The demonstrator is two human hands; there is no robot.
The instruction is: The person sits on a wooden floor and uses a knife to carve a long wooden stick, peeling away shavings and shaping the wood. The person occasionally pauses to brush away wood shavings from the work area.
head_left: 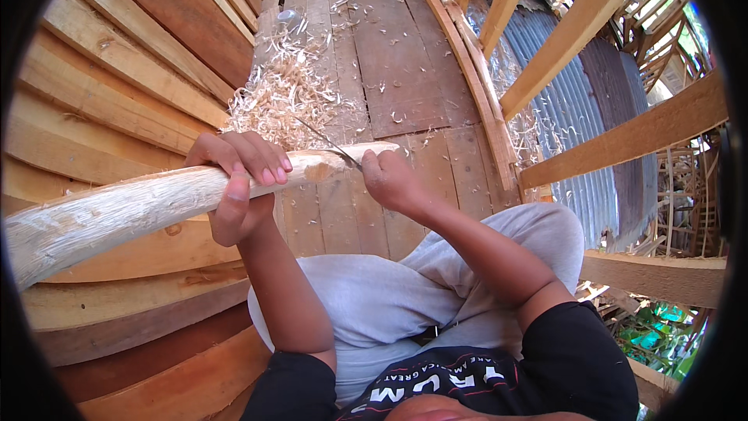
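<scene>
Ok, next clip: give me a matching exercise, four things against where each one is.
Things:
1. left hand
2. right hand
3. wood shavings
4. metal sheet

Places:
A. piled on the floor planks beyond the pole
B. below the deck, past the railing
C. wrapped around the pale wooden pole
D. holding a thin blade at the pole's tip

Pairs: 1-C, 2-D, 3-A, 4-B

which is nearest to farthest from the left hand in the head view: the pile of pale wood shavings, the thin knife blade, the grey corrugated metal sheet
1. Thin knife blade, just right of the left hand, against the pale carved wooden pole.
2. Pile of pale wood shavings, on the planks above the hand.
3. Grey corrugated metal sheet, far right, beyond the rails.
</scene>
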